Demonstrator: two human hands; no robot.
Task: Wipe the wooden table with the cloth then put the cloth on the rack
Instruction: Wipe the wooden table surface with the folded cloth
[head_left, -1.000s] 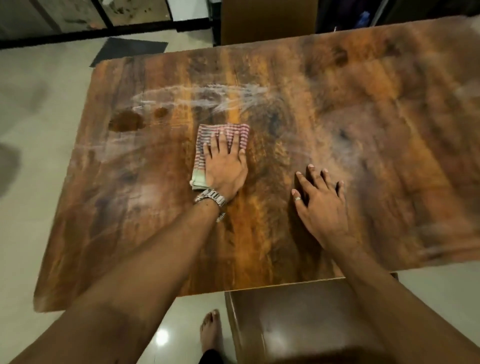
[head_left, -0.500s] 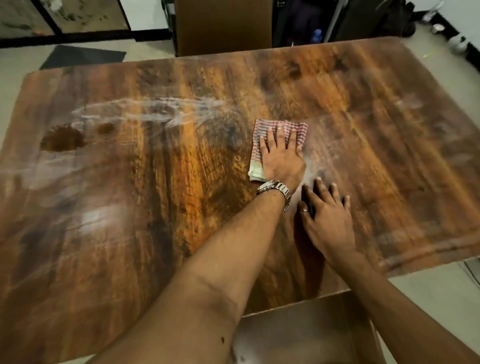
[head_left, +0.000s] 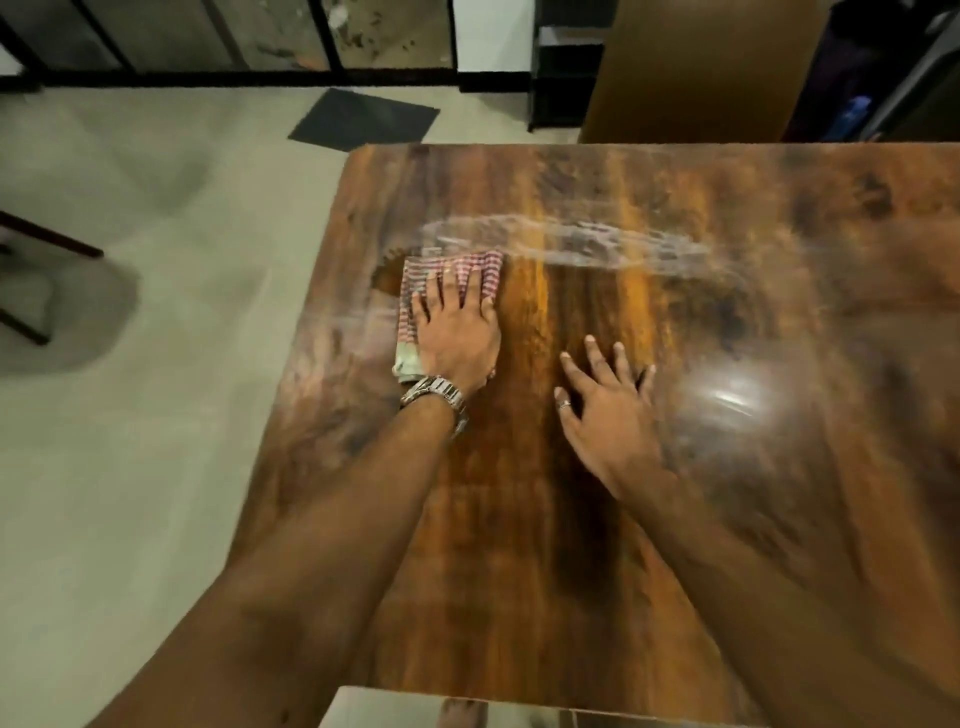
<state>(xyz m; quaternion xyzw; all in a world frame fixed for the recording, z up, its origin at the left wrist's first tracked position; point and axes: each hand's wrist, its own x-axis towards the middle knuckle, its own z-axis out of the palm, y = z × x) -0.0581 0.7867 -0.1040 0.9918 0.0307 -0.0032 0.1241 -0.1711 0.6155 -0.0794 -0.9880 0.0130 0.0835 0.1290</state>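
A folded red-and-white checked cloth (head_left: 413, 280) lies on the wooden table (head_left: 727, 467) close to its left edge. My left hand (head_left: 457, 332), with a metal watch at the wrist, presses flat on the cloth with the fingers spread and covers most of it. A dark stain (head_left: 383, 278) shows just left of the cloth. A whitish wet streak (head_left: 571, 244) runs to the right from the cloth's far end. My right hand (head_left: 608, 410) rests flat and open on the bare wood to the right of the left hand. I cannot pick out a rack.
Pale floor lies left of the table, with a dark mat (head_left: 363, 119) beyond the far corner and chair legs (head_left: 31, 291) at the far left. A black shelf unit (head_left: 566, 78) and a brown panel (head_left: 691, 73) stand behind the table. My bare foot (head_left: 462, 714) shows below the near edge.
My left hand has slid the cloth leftward from the table's middle to its left edge. The right hand has stayed flat on the wood. The view has swung left.
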